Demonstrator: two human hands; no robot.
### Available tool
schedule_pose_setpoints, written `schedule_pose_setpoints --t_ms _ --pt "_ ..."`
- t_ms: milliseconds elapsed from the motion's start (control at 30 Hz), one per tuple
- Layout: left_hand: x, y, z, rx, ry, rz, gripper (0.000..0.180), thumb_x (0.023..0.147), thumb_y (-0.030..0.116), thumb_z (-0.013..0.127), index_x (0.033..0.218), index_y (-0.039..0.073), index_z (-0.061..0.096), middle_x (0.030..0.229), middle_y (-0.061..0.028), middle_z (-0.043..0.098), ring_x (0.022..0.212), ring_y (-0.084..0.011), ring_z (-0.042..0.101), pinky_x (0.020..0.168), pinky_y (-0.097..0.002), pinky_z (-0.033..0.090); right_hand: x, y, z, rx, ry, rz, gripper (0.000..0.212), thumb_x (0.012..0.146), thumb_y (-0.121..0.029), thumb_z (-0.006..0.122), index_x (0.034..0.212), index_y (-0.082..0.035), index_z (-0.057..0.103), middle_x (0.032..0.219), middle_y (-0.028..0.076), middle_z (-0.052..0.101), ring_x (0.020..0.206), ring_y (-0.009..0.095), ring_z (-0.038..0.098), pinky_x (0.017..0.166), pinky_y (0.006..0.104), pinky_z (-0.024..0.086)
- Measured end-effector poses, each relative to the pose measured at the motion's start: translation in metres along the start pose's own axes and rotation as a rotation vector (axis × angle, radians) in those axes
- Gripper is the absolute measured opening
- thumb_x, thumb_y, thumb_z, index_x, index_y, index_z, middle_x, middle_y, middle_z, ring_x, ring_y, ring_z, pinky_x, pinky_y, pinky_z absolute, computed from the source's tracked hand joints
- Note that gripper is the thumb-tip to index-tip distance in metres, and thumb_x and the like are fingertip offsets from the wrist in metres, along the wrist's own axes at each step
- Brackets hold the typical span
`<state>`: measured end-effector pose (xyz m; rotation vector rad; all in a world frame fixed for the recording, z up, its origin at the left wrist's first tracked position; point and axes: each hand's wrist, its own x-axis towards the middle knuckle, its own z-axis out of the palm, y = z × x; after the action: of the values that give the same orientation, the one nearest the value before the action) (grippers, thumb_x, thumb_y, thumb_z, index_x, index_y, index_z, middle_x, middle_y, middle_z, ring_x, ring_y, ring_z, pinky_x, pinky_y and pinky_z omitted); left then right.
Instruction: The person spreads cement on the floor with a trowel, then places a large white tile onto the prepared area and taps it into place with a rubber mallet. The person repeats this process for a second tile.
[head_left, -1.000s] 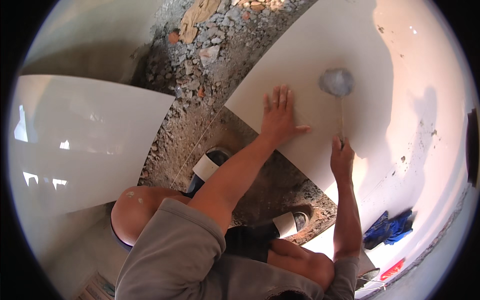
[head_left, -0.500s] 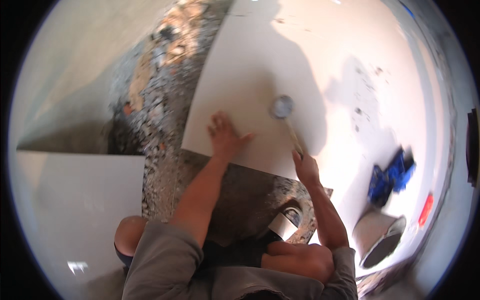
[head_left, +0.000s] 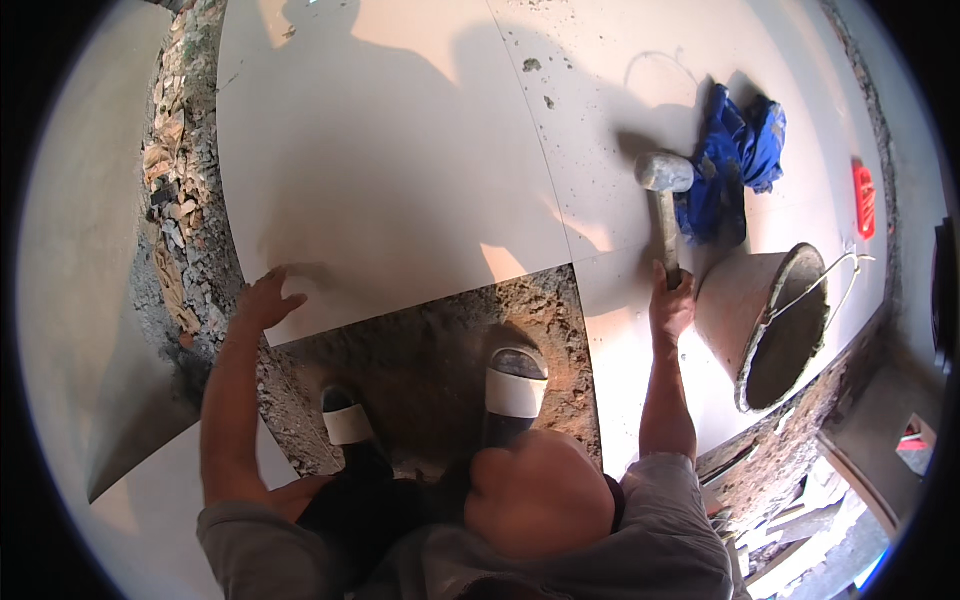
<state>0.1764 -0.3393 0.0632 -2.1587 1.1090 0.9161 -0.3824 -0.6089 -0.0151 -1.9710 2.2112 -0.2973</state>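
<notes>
My right hand [head_left: 672, 308] is closed round the handle of a mallet [head_left: 664, 172] with a pale, scuffed head. The mallet is held over the light floor tiles at the right, its head beside a crumpled blue cloth [head_left: 722, 160]. My left hand [head_left: 264, 302] is at the near left corner of a large pale tile [head_left: 390, 190], thumb and fingers apart, fingertips at its edge. Nothing is held in it. To the right of my right hand, a mortar-crusted bucket [head_left: 735, 310] with a wire handle lies on its side.
Bare, rough mortar bed [head_left: 420, 310] lies between the tile and my legs, with my sandalled feet on it. Rubble [head_left: 180, 210] fills the strip by the left wall. Another pale tile [head_left: 190, 500] lies at lower left. A red plastic object [head_left: 863, 200] sits near the right wall.
My right hand has carried the mallet rightward, off the large tile to beside the blue cloth. My left hand has shifted to the tile's left edge. The view has turned as well.
</notes>
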Motion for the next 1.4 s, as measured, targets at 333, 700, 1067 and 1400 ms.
schedule_pose_setpoints --t_ms 333,700,1067,1400 --pt "-0.090 -0.074 0.096 -0.853 -0.217 -0.374 0.052 0.094 0.046 0.048 0.113 -0.001 0.060 0.103 -0.0157 0.065 0.091 -0.0269 0.064 0.082 -0.0409 0.049 -0.020 -0.030 -0.001 0.589 0.035 -0.173 0.040 0.092 -0.039 0.059 0.103 -0.001 0.060 0.096 0.018 0.062 0.088 0.031 0.061 0.072 0.0395 0.052" --pt "-0.058 -0.068 0.198 -1.527 0.164 -0.810 0.057 0.088 0.054 0.052 0.111 0.003 0.061 0.093 -0.0102 0.067 0.064 -0.0192 0.062 0.057 -0.0338 0.050 -0.072 -0.097 0.035 0.797 -0.600 0.463 0.030 0.091 -0.030 0.058 0.096 -0.002 0.065 0.073 0.004 0.060 0.055 0.010 0.055 0.047 0.0223 0.043" --pt "-0.037 -0.060 0.179 -1.107 0.599 -0.627 0.052 0.089 0.044 0.052 0.091 -0.006 0.067 0.074 -0.0221 0.064 0.072 -0.0369 0.064 0.068 -0.0452 0.047 -0.071 -0.096 0.045 0.773 -0.442 0.482 0.043 0.090 -0.038 0.060 0.102 0.004 0.061 0.078 0.007 0.060 0.054 0.012 0.054 0.043 0.0234 0.040" --pt "-0.029 -0.060 0.153 -1.152 0.456 -0.690 0.057 0.087 0.050 0.051 0.090 -0.005 0.067 0.086 -0.0251 0.065 0.083 -0.0405 0.063 0.075 -0.0460 0.047 -0.071 -0.093 0.050 0.645 -0.425 0.406 0.047 0.089 -0.042 0.056 0.096 0.005 0.062 0.074 0.008 0.061 0.053 0.014 0.054 0.044 0.0253 0.042"
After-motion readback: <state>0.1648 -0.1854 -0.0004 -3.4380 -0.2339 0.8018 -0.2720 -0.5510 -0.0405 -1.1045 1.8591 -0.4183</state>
